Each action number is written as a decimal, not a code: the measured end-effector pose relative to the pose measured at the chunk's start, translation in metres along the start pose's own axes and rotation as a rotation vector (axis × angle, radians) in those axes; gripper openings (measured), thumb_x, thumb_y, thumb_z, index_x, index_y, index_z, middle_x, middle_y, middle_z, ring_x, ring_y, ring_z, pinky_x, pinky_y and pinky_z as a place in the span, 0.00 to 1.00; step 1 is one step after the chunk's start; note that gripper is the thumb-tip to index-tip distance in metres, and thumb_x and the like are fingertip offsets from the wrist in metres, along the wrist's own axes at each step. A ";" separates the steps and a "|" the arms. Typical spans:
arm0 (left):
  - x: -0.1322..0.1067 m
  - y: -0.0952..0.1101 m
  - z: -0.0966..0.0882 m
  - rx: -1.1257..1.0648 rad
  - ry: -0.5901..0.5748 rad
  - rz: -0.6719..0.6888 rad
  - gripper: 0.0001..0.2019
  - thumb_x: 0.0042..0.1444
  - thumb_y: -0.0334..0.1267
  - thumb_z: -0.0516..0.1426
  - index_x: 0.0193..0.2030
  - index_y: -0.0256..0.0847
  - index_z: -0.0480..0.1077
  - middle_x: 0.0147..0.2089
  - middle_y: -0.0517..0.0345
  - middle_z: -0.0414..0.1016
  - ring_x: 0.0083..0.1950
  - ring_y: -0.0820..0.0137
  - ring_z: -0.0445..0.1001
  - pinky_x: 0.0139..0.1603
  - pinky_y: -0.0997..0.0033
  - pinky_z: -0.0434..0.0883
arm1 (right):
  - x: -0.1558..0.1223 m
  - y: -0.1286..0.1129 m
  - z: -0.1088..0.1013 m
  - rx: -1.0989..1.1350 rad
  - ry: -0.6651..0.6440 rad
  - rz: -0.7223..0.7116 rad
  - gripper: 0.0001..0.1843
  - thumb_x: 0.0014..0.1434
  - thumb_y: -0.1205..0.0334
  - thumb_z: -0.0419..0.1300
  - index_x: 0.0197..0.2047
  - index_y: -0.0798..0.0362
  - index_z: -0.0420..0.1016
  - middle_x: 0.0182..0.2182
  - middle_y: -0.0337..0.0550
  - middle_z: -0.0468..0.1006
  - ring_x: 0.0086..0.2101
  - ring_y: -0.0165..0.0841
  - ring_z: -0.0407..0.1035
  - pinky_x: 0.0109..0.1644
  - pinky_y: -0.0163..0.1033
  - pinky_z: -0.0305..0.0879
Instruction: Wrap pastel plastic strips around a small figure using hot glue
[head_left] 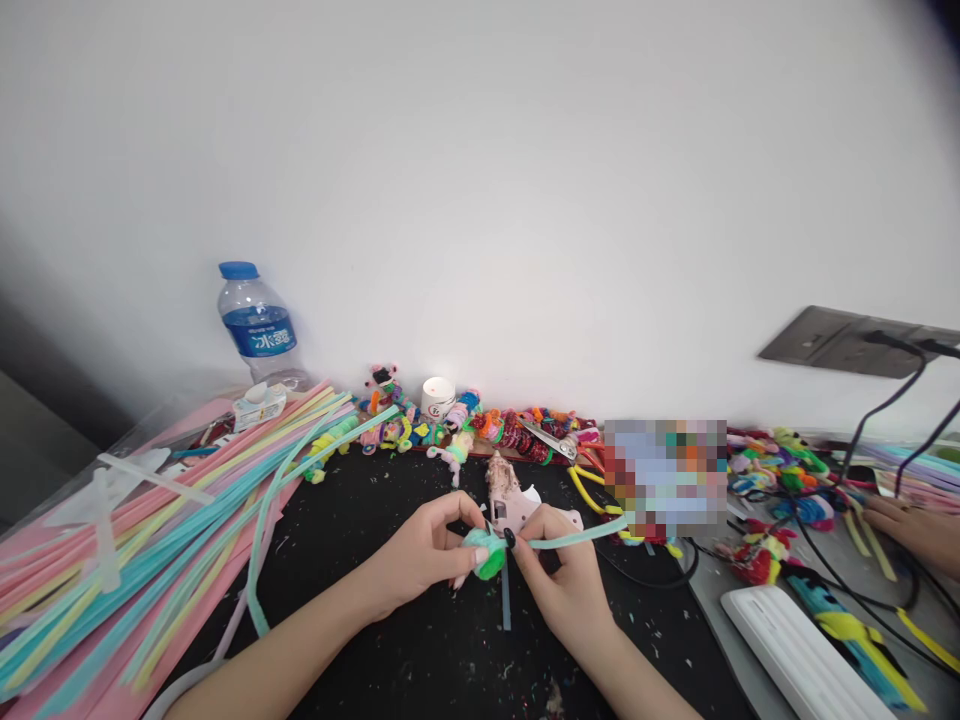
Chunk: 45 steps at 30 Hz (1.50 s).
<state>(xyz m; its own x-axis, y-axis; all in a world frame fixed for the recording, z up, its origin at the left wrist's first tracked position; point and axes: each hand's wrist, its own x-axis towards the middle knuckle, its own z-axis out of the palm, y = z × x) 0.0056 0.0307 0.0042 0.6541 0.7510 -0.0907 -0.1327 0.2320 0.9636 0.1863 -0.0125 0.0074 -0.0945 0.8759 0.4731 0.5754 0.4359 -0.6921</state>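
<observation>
Over the black table top, my left hand [431, 545] pinches a small coil of mint and bright green pipe cleaner [491, 565]. From its right side my right hand [559, 570] grips a mint pipe cleaner [581, 537] between thumb and forefinger, close against the coil. The strip's free end sticks out to the right. Whether strip and coil are joined is hidden by the fingers. Just behind both hands lies a pale pink glue gun [517, 500], partly covered by them. A translucent glue stick [506, 600] shows below the coil.
Pipe cleaners [187, 520] are heaped at left, near a water bottle [259, 325]. Along the wall stand fuzzy figures, a paper cup [437, 397], scissors [551, 440] and yellow-handled pliers [586, 490]. At right are cables, a white power bank [802, 650] and another person's hand [919, 530].
</observation>
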 end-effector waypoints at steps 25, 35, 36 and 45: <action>0.000 -0.001 -0.002 0.011 -0.017 -0.003 0.11 0.49 0.36 0.61 0.37 0.36 0.64 0.33 0.60 0.70 0.21 0.81 0.63 0.23 0.76 0.60 | -0.001 0.002 0.000 0.019 0.013 0.024 0.12 0.59 0.65 0.54 0.23 0.53 0.62 0.21 0.35 0.63 0.23 0.29 0.58 0.28 0.34 0.52; 0.000 0.005 0.000 -0.117 0.009 -0.016 0.11 0.50 0.39 0.59 0.35 0.37 0.64 0.31 0.63 0.65 0.22 0.81 0.60 0.25 0.76 0.60 | -0.001 -0.003 0.000 0.081 -0.015 0.011 0.13 0.60 0.65 0.51 0.23 0.52 0.58 0.21 0.35 0.60 0.23 0.29 0.56 0.28 0.34 0.51; 0.000 0.005 0.000 -0.114 0.010 -0.015 0.11 0.50 0.39 0.59 0.35 0.37 0.63 0.31 0.63 0.65 0.22 0.81 0.60 0.25 0.76 0.59 | -0.002 -0.003 -0.001 0.086 -0.017 0.007 0.13 0.60 0.65 0.51 0.23 0.52 0.57 0.21 0.35 0.59 0.23 0.29 0.56 0.28 0.34 0.50; 0.001 0.001 -0.001 -0.095 -0.006 0.008 0.10 0.50 0.37 0.60 0.34 0.38 0.63 0.31 0.63 0.66 0.22 0.81 0.59 0.24 0.77 0.58 | -0.002 -0.003 0.000 0.081 -0.044 0.030 0.14 0.59 0.65 0.52 0.22 0.52 0.57 0.21 0.35 0.60 0.23 0.29 0.56 0.27 0.34 0.50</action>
<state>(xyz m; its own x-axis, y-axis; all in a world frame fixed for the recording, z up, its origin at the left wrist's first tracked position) 0.0052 0.0319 0.0045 0.6573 0.7492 -0.0814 -0.2076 0.2839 0.9361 0.1844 -0.0155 0.0084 -0.1145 0.8962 0.4286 0.5106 0.4232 -0.7484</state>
